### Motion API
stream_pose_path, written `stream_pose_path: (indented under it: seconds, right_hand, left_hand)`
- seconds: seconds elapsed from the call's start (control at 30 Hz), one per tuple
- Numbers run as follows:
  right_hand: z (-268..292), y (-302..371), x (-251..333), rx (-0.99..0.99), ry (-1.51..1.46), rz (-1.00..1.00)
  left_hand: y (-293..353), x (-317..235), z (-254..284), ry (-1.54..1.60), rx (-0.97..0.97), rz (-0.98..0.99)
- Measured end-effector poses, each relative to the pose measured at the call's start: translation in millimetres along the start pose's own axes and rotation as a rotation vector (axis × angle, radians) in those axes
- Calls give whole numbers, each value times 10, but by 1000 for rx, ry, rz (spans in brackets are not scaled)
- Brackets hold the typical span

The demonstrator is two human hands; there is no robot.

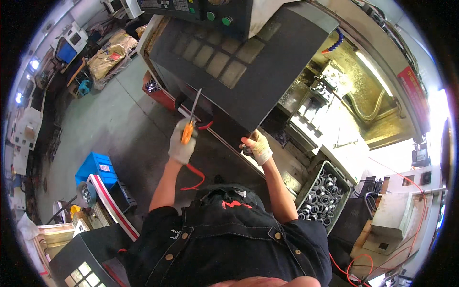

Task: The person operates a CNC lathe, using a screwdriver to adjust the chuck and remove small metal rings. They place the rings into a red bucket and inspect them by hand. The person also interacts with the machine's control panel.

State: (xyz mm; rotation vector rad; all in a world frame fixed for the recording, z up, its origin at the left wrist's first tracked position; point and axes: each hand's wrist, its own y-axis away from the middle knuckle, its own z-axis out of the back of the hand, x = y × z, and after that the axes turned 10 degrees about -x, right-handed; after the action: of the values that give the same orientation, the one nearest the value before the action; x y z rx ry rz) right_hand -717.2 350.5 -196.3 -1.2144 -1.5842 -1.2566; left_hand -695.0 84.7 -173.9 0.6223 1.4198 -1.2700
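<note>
My left hand (181,143), in a pale work glove, is closed around an orange air blow gun (188,133). The gun's long thin nozzle (196,104) points away from me, up toward the dark machine door (191,71). A red hose (195,177) shows below that hand. By the lower corner of the door, my right hand (259,148), also gloved, grips a small dark metal part (247,150); its full shape is hidden by the fingers. To the right of my right arm, a green crate (310,187) holds many metal rings (325,193).
Inside the lit machine opening, a metal fixture (322,93) and a coiled hose (368,112) show. A control panel (191,9) hangs above the door. A blue bin (98,165) stands at left. Red air lines (356,260) trail at lower right.
</note>
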Motion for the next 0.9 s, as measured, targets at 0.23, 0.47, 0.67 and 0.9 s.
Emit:
stream_pose_path:
  seconds: [0.23,0.47,0.67,0.9]
  right_hand:
    - [653,739,-171,-217,-40,37]
    - [1123,1512,-129,-467,-8,241]
    - [1847,1943,-654,-508,577,899]
    - [1773,1974,-1800,-704,-870,-429]
  left_hand:
    - [1718,550,600,-394,-43,433]
    - [2304,261,270,-483,19,216]
    - [2495,433,371,-627,140,251]
    - [2534,732,745,-583,88,420]
